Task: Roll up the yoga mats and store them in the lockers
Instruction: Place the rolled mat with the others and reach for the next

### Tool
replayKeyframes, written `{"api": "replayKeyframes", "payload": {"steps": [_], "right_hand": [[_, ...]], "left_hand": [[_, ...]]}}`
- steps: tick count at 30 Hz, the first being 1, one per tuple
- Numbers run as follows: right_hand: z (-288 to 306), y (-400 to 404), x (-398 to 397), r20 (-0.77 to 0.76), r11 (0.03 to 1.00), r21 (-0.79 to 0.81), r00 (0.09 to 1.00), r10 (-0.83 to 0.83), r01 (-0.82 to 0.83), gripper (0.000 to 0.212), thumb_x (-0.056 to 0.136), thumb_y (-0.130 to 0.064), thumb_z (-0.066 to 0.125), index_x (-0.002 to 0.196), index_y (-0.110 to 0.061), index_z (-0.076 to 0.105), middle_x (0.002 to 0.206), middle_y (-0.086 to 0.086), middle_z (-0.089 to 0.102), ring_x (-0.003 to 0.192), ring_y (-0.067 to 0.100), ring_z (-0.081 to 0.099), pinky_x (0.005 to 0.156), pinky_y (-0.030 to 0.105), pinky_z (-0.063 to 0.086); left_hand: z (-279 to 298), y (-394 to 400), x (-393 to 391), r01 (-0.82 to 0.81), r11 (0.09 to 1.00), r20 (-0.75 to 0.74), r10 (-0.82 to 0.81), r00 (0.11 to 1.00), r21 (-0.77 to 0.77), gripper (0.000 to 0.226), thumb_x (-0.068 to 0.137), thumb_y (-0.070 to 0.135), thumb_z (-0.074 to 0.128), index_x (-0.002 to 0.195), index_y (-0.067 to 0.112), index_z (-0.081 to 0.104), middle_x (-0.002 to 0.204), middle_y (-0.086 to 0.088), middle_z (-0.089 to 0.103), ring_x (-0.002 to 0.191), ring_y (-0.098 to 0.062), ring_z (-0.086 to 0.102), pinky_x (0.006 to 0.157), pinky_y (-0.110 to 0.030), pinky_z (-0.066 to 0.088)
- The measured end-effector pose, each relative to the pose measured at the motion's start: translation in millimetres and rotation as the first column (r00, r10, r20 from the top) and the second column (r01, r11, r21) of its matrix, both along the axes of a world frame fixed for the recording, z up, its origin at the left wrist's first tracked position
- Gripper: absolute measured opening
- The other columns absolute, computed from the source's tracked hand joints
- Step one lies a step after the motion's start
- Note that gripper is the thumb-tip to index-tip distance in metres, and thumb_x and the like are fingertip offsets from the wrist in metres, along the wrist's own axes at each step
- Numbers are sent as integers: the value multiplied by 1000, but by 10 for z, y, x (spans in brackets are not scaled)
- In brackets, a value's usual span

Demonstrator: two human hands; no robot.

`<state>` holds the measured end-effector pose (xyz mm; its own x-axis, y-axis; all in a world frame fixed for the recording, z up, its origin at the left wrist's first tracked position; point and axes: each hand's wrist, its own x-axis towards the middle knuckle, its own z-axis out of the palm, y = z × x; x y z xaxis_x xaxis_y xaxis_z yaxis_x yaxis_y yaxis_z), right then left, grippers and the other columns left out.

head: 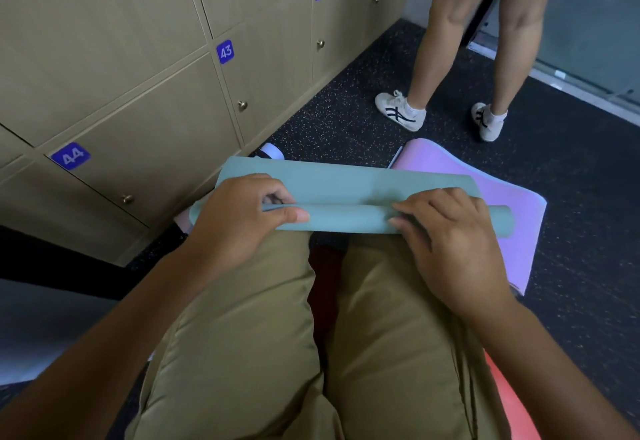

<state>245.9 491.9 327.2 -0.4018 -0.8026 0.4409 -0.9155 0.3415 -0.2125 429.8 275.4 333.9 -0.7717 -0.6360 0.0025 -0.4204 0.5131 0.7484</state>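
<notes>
A teal yoga mat (346, 183) lies across my knees, its near edge curled into a small roll. My left hand (242, 218) grips the roll's left part, thumb along the front and fingers curled over the top. My right hand (446, 232) holds the roll's right part with fingers bent over it. Under the teal mat a pink yoga mat (516, 211) lies flat on the floor and sticks out to the right. Tan lockers (145, 100) numbered 42, 43 and 44 stand to the left, doors closed.
A person in white sneakers (401, 110) stands on the dark speckled floor (346, 110) beyond the mats. A glass wall (595, 34) runs at the far right. Something red-orange (512, 401) lies beside my right leg. My tan trousers fill the foreground.
</notes>
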Motion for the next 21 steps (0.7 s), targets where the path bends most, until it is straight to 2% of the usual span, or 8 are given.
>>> {"api": "replayKeyframes", "payload": {"steps": [2,5,8,10,12,15,18,21], "right_hand": [[-46,14,-26,21,1000,23,1000,-4,4,34,93,-44,65,109,-16,74,105,-1,68,98,26,57,85,43,42],[-101,-12,-91,164,1000,-16,986,6,-3,35,92,-46,64,113,-19,74,108,-4,68,102,22,57,90,37,39],[-96,-66,-150,242,1000,-8,970,0,3,36,95,-50,59,113,-23,75,106,-7,68,100,20,57,90,37,40],[-73,-111,-177,257,1000,21,966,-4,-1,38,96,-52,55,111,-24,75,103,-8,69,97,21,58,88,41,43],[-44,-157,-213,292,999,42,956,-5,-8,40,96,-55,52,109,-25,75,101,-8,69,96,21,59,87,45,47],[-17,-222,-298,374,998,64,928,-7,-18,44,93,-61,48,105,-27,74,99,-10,69,100,18,59,88,47,49],[-23,-263,-368,438,996,87,899,-11,-30,35,95,-56,57,104,-27,73,100,-11,64,104,13,52,93,44,46],[-41,-286,-403,435,997,75,901,-9,-26,23,95,-42,67,109,-24,72,105,-7,59,106,15,48,97,38,41]], "left_hand": [[35,-51,-49,5,999,33,-7,999,49,17,79,38,84,73,26,74,76,10,70,80,-5,62,67,-14,40],[77,-127,-103,42,997,63,-46,997,68,18,80,38,83,73,23,76,76,8,73,78,-10,66,71,-24,46],[82,-138,-126,48,997,24,-50,998,56,14,81,34,84,78,22,77,79,9,74,81,-4,65,71,-16,45],[62,-112,-136,19,1000,-43,-19,999,-20,11,81,29,85,85,23,76,84,11,72,84,3,60,73,-9,40],[23,-55,-141,5,988,-98,-20,995,-154,7,86,28,79,85,23,75,85,14,69,84,1,56,77,-14,41],[-83,62,-116,-11,938,-98,-25,995,-346,20,93,36,63,88,21,75,90,12,69,88,-11,56,82,-31,41],[-157,101,-53,-27,937,-53,10,999,-349,37,85,52,67,105,23,78,103,10,68,100,-16,56,87,-29,40],[-179,76,-55,8,942,-15,-14,1000,-337,48,77,54,70,113,23,78,106,11,67,103,-16,55,89,-23,36]]}}
